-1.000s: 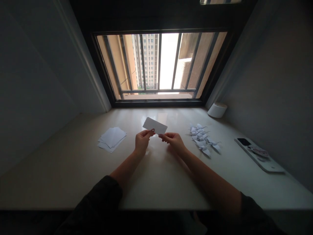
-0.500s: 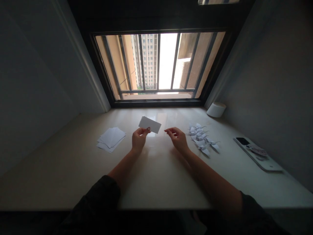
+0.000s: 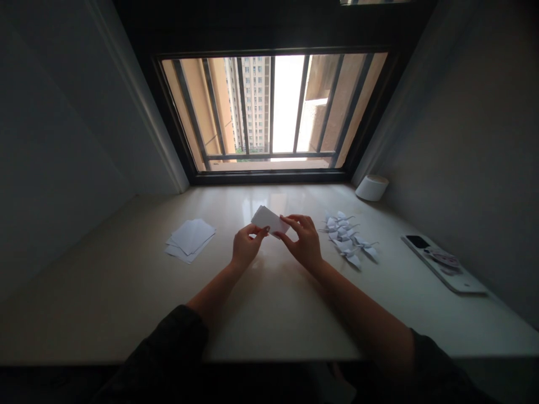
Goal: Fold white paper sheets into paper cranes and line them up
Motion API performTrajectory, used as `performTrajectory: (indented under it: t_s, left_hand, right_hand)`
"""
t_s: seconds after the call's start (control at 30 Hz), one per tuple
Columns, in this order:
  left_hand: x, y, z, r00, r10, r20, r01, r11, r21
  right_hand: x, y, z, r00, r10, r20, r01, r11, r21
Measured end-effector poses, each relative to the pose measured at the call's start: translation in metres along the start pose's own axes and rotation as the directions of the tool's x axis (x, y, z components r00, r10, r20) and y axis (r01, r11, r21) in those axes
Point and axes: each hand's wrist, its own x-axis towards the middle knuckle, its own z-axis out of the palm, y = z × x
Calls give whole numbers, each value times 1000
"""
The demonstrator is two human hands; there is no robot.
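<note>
A folded white sheet of paper (image 3: 268, 219) is held up over the middle of the countertop. My left hand (image 3: 248, 242) pinches its lower edge between thumb and fingers. At the right end of the paper, my right hand (image 3: 304, 238) has its thumb on the near corner and its fingertips on the far one. To the left lies a small stack of flat white paper sheets (image 3: 191, 240). Close by on the right rests a cluster of several folded white paper cranes (image 3: 343, 235).
A phone (image 3: 444, 265) in a pale case lies at the right of the pale countertop (image 3: 126, 314). Near the window's right corner stands a white cylindrical object (image 3: 372, 188). The barred window (image 3: 273, 112) closes off the back, with walls on both sides.
My right hand has moved left and taken hold of the paper's right end. My left hand has shifted slightly right, and the paper has moved right with it.
</note>
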Motion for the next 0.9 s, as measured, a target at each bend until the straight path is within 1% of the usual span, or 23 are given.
performTrajectory:
  t_s: [0.07, 0.13, 0.2, 0.23, 0.27, 0.3, 0.33, 0.37, 0.4, 0.43, 0.47, 0.5, 0.53, 0.6, 0.7, 0.77, 0.83, 0.9]
  left_hand:
    - [0, 0, 0, 1000, 2, -7, -2, 1000, 3]
    - [0, 0, -1, 1000, 0, -12, 0, 1000, 1]
    - [-1, 1, -1, 1000, 0, 3, 0, 1000, 11]
    - [-1, 1, -1, 1000, 2, 20, -3, 1000, 18]
    - [-1, 2, -1, 999, 9, 38, -9, 1000, 16]
    - [-1, 3, 0, 998, 16, 58, -15, 1000, -3]
    - [0, 3, 0, 997, 18, 80, -14, 999, -46]
    - [0, 4, 1, 994, 10, 106, 2, 994, -113]
    - [1, 4, 1, 990, -12, 138, 39, 980, -196]
    - [2, 3, 1, 983, -45, 175, 94, 956, -279]
    - [3, 3, 2, 972, -84, 219, 158, 924, -349]
    - [4, 2, 2, 958, -121, 259, 220, 891, -397]
    - [5, 1, 2, 945, -150, 289, 267, 866, -423]
    - [6, 0, 1, 934, -187, 303, 310, 846, -433]
    - [6, 1, -1, 939, -222, 263, 320, 844, -431]
    - [6, 3, -1, 933, -226, 280, 336, 824, -455]
    - [5, 4, -1, 907, -211, 366, 378, 790, -483]
    - [3, 3, 0, 863, -195, 466, 430, 766, -477]
  right_hand:
    - [0, -3, -2, 1000, 18, -7, -18, 1000, 24]
    - [1, -5, -3, 997, 71, -6, -70, 995, 74]
    - [1, -6, -3, 985, 170, 21, -171, 971, 169]
    - [2, -5, -2, 971, 233, 48, -238, 941, 240]
    - [2, -4, 0, 950, 298, 88, -310, 893, 327]
    - [3, -2, 2, 922, 359, 142, -385, 821, 423]
    - [4, 0, 3, 891, 405, 206, -450, 724, 524]
    - [4, 2, 5, 855, 433, 287, -511, 602, 613]
    - [5, 5, 7, 812, 442, 380, -573, 481, 664]
    - [5, 7, 8, 775, 437, 457, -620, 385, 684]
    - [5, 8, 9, 741, 423, 521, -658, 303, 690]
    - [5, 10, 9, 714, 411, 567, -686, 245, 685]
    - [5, 11, 10, 693, 406, 596, -705, 209, 677]
    - [5, 13, 11, 663, 420, 619, -729, 178, 661]
    - [5, 16, 11, 640, 465, 612, -743, 171, 647]
    - [5, 15, 11, 620, 463, 633, -757, 139, 639]
    - [6, 13, 10, 567, 418, 710, -801, 79, 594]
    - [6, 8, 8, 499, 353, 792, -850, 21, 526]
